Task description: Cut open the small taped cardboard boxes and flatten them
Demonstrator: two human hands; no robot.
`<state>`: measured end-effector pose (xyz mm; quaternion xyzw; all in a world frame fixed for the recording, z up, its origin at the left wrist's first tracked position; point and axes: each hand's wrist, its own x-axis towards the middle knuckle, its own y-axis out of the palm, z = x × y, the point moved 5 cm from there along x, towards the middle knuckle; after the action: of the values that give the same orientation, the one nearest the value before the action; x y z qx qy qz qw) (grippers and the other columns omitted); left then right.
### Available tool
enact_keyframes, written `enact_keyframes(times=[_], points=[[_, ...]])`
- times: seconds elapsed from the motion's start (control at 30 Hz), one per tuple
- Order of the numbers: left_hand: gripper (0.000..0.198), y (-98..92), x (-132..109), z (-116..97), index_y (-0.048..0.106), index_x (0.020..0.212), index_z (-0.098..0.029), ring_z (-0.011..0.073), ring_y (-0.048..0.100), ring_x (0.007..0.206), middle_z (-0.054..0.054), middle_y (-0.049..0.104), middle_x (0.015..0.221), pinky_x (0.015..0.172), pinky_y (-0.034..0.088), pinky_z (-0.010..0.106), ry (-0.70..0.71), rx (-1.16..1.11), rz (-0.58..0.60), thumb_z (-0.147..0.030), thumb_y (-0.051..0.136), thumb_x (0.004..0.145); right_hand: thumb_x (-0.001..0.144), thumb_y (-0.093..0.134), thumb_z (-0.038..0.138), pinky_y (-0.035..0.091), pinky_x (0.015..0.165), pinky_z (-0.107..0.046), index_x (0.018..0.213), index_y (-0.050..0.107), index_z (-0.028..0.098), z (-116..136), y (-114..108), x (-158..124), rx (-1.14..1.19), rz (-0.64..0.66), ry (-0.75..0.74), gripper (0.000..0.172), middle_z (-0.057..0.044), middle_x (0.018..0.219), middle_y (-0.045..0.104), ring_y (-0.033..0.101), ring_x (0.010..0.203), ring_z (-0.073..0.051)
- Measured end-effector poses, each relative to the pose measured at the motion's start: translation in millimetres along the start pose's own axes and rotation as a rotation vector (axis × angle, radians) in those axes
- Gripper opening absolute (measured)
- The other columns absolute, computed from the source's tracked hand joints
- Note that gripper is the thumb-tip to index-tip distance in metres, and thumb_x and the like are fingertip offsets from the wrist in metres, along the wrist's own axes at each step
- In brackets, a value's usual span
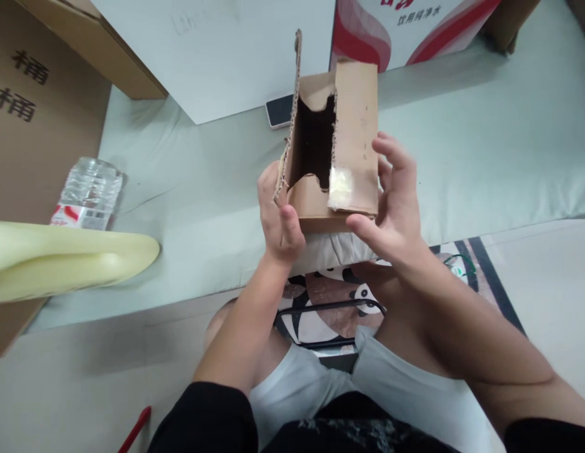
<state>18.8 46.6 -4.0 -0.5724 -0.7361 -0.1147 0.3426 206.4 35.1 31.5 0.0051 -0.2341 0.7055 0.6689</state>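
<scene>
A small brown cardboard box (355,141) is held up in front of me, with its top partly open and its inside dark. One long flap stands upright on its left; the right flap lies nearly flat and has a pale, shiny patch at its near corner. My left hand (279,217) grips the left side, thumb at the near left corner. Around the right side curls my right hand (396,195), with the thumb at the near right corner and the fingers against the side wall. The box's underside is hidden.
Behind the box a dark phone (279,111) lies on the pale green cloth (198,182), against a white carton (236,56). A red-and-white carton (415,31) stands farther right. At left are a clear water bottle (92,189), a pale yellow curved object (75,259) and a large brown carton (47,119).
</scene>
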Motion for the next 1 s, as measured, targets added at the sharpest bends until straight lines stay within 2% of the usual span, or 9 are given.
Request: enact_keyframes(times=[0.07,0.2,0.37,0.47,0.6,0.77,0.87,0.93,1.0], points=[[0.062,1.1,1.4,-3.9,0.064,0.130,-0.031,0.0310,0.043,0.151,0.012,0.063,0.139,0.128,0.032,0.051,0.023,-0.031,0.014,-0.072,0.027,0.100,0.082,0.073,0.066,0.046,0.118,-0.061,0.147,0.043,0.036,-1.4,-0.8,-0.5,0.016,-0.027,-0.026,0.078,-0.009,0.167,0.030,0.030,0.157,-0.038],[0.064,3.4,-0.2,-2.6,0.066,0.127,-0.029,0.0328,0.043,0.151,0.014,0.062,0.139,0.128,0.030,0.053,-0.029,-0.078,0.009,-0.074,0.030,0.099,0.086,0.067,0.069,0.050,0.115,-0.057,0.146,0.040,0.035,-13.5,-2.0,1.2,0.022,-0.083,0.000,0.074,-0.011,0.165,0.034,0.038,0.154,-0.035],[0.065,6.2,-1.7,-0.7,0.071,0.122,-0.029,0.0299,0.043,0.152,0.012,0.065,0.137,0.129,0.031,0.049,-0.035,-0.067,-0.013,-0.072,0.028,0.100,0.089,0.062,0.069,0.052,0.111,-0.053,0.138,0.044,0.036,-17.0,-2.1,0.9,0.087,-0.174,-0.034,0.062,-0.011,0.156,0.045,0.049,0.146,-0.032],[0.063,6.2,-1.3,-0.4,0.070,0.126,-0.030,0.0286,0.043,0.153,0.011,0.066,0.138,0.131,0.029,0.048,-0.013,-0.081,-0.011,-0.069,0.028,0.101,0.094,0.054,0.068,0.054,0.109,-0.051,0.137,0.047,0.037,-17.3,-2.1,0.5,0.023,-0.212,-0.011,0.053,-0.010,0.152,0.049,0.052,0.144,-0.030],[0.060,4.4,-2.8,-0.8,0.070,0.126,-0.028,0.0274,0.046,0.151,0.011,0.069,0.133,0.130,0.031,0.047,-0.023,-0.045,0.008,-0.066,0.029,0.103,0.098,0.045,0.068,0.054,0.110,-0.051,0.134,0.052,0.035,-19.3,-2.9,0.7,-0.079,-0.258,0.021,0.049,-0.010,0.150,0.051,0.050,0.146,-0.030],[0.057,-1.1,-4.2,3.0,0.069,0.121,-0.026,0.0276,0.050,0.148,0.012,0.070,0.131,0.129,0.032,0.047,-0.080,-0.035,-0.029,-0.065,0.032,0.104,0.099,0.052,0.062,0.049,0.114,-0.051,0.117,0.057,0.030,-15.2,-5.1,0.8,0.058,-0.329,-0.111,0.037,-0.010,0.141,0.057,0.056,0.139,-0.029],[0.058,-13.0,-0.9,24.3,0.064,0.126,-0.027,0.0270,0.052,0.145,0.011,0.067,0.135,0.124,0.040,0.046,-0.264,-0.102,-0.179,-0.070,0.033,0.101,0.102,0.047,0.056,0.048,0.112,-0.049,0.118,0.057,0.029,-20.3,-5.8,2.9,0.066,-0.315,-0.115,0.033,-0.009,0.135,0.061,0.058,0.135,-0.027],[0.057,-22.8,-0.6,47.2,0.061,0.126,-0.028,0.0275,0.059,0.136,0.011,0.067,0.132,0.111,0.052,0.045,-0.510,-0.208,-0.313,-0.073,0.039,0.097,0.103,0.043,0.053,0.048,0.111,-0.049,0.118,0.057,0.027,-29.6,-6.3,5.2,0.003,-0.303,-0.059,0.033,-0.010,0.128,0.063,0.060,0.129,-0.027],[0.052,-29.5,-4.0,68.2,0.061,0.117,-0.027,0.0276,0.069,0.117,0.010,0.069,0.117,0.090,0.061,0.041,-0.792,-0.304,-0.406,-0.071,0.051,0.090,0.102,0.045,0.053,0.050,0.108,-0.049,0.115,0.059,0.025,-40.2,-6.6,7.2,-0.076,-0.294,0.006,0.034,-0.010,0.120,0.065,0.063,0.121,-0.027]])
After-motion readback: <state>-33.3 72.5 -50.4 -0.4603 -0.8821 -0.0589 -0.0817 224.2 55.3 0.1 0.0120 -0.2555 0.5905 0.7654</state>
